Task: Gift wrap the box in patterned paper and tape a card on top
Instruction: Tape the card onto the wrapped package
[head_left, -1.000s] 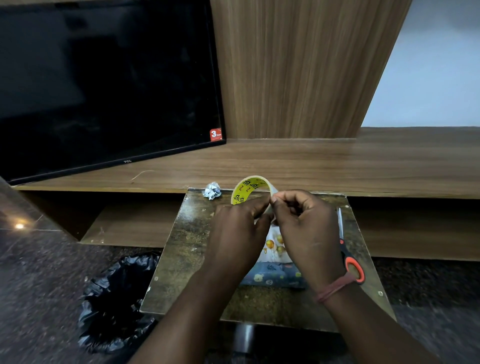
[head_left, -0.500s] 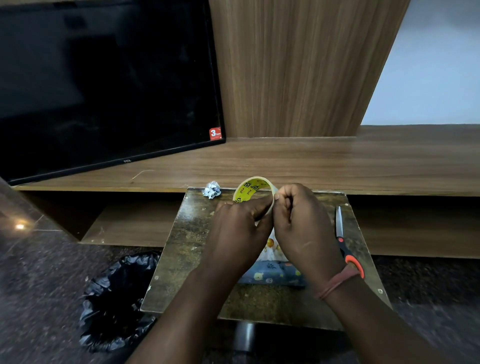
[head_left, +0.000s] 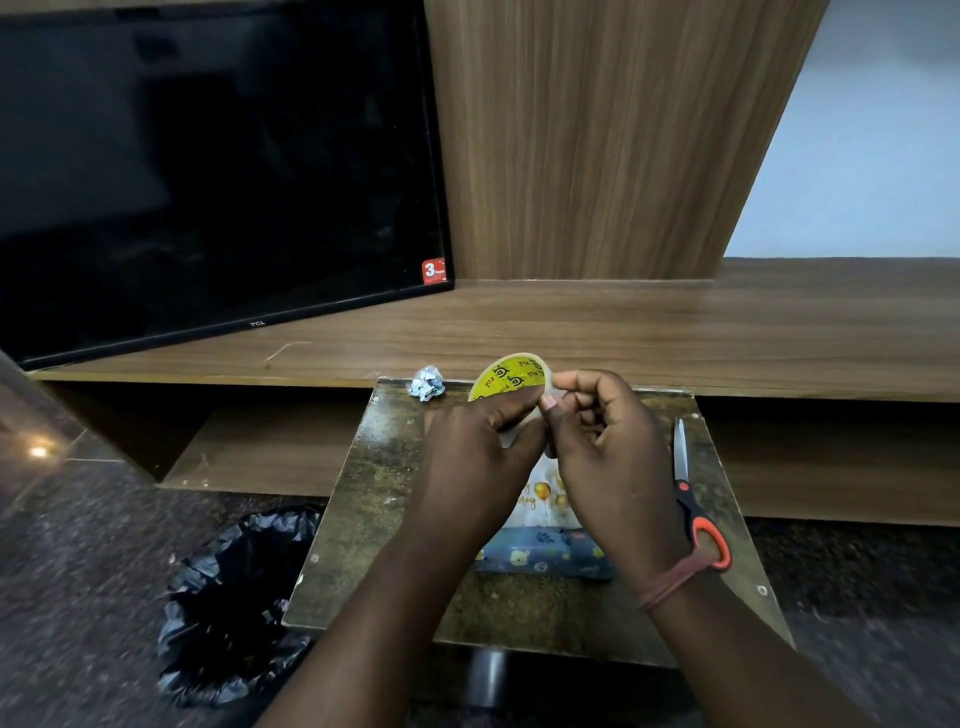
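A person's left hand (head_left: 467, 457) grips a tape roll (head_left: 509, 375) while the right hand (head_left: 608, 452) pinches its loose end, above the wrapped box (head_left: 540, 558) and card (head_left: 540, 499) on the surface (head_left: 374, 519), scissors (head_left: 696, 514) beside them.

Beyond the hands, a wooden shelf (head_left: 623, 332) carries a dark TV (head_left: 208, 166); wood panel (head_left: 597, 135) behind, speckled floor (head_left: 78, 571) below-left.

Readable marks in your view

You had "TCL" on the television (head_left: 208, 171) bezel, a red sticker (head_left: 433, 270) reading "3" at its corner; the tape roll's (head_left: 506, 376) print was illegible.
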